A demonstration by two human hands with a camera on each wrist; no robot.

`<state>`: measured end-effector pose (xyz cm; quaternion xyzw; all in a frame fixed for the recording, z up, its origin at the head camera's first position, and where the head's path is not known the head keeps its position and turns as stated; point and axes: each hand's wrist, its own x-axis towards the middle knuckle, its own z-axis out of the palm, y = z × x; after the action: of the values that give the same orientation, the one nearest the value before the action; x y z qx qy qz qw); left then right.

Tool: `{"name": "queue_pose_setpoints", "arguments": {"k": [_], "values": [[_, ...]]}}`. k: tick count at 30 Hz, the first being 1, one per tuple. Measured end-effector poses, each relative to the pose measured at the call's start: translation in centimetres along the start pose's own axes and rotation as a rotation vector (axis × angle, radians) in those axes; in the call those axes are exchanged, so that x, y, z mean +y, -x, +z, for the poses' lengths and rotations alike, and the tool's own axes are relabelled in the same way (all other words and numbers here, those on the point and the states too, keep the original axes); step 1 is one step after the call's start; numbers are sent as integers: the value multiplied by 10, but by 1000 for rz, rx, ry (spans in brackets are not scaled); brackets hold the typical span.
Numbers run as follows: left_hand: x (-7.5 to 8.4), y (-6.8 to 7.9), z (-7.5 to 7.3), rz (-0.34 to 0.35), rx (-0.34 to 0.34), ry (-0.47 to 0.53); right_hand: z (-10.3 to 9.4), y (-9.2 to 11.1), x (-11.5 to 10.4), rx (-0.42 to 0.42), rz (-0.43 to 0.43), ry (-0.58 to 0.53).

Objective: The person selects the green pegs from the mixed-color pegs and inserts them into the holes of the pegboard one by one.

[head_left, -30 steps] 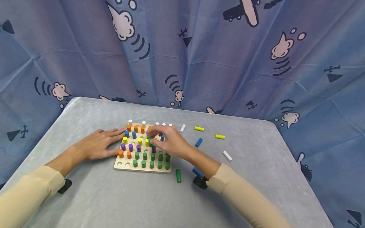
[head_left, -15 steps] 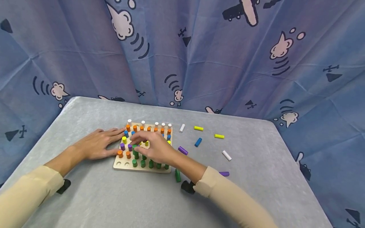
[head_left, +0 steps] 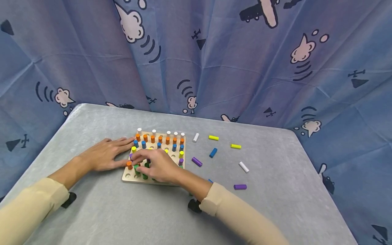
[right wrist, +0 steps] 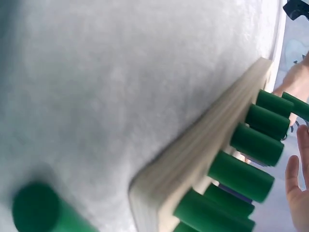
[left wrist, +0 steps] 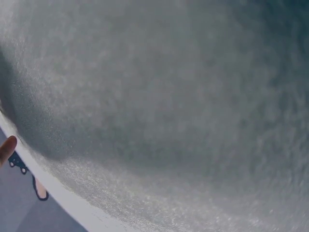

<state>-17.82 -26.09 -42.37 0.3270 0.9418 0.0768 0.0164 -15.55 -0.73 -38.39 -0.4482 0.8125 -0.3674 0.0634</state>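
Observation:
A wooden pegboard [head_left: 131, 180] carries rows of upright white, orange, blue, yellow, purple and green pegs. My right hand [head_left: 159, 166] is over its front left part, pinching a green peg [head_left: 136, 169] upright above the front row. That hand hides much of the board's middle. In the right wrist view, the fingers [right wrist: 292, 179] show at the right edge beside the row of green pegs [right wrist: 241, 176]. My left hand [head_left: 105, 154] lies flat on the table with fingers spread, its fingertips at the board's left edge.
Loose pegs lie right of the board on the grey table [head_left: 92, 211]: white [head_left: 244, 167], yellow [head_left: 213, 137], blue [head_left: 213, 152] and purple [head_left: 197, 161]. A loose green peg [right wrist: 38, 208] lies near the board's front corner. A patterned curtain [head_left: 196, 68] hangs behind the table.
My right hand has moved left and toward the front across the board, carrying the green peg from the middle to the front left. My left hand has stayed in place.

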Motion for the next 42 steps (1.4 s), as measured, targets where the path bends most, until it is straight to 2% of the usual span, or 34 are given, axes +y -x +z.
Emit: {"name": "queue_pose_setpoints", "arguments": {"k": [6,26,30,35,42], "values": [[1,0,-1,0,-2,0,7,1,3,-36,52,39],[2,-1,0,-8,-8,2,14,1,6,-50,61,67],[1,-1,1,-2,-13,2,7,3,6,-56,54,60],[1,-1,0,-4,-15,9,-12,8,6,-27,73,52],[0,-1,0,-9,-31,1,-43,29,9,-60,131,-7]]}}
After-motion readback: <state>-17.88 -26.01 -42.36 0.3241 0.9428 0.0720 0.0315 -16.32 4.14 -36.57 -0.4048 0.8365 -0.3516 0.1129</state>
